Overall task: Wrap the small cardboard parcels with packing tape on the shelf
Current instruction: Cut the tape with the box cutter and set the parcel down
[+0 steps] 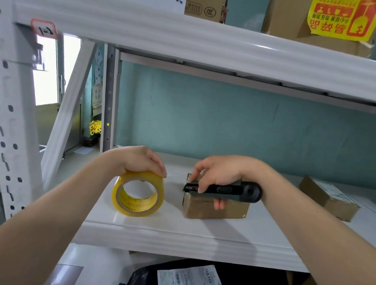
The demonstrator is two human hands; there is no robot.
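Centrally, a tape roll is being gripped by the left hand, a cutter by the right hand.

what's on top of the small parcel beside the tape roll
The right hand rests on the parcel, gripping a dark box cutter held across its top. They cover most of the top face, so tape there cannot be seen.
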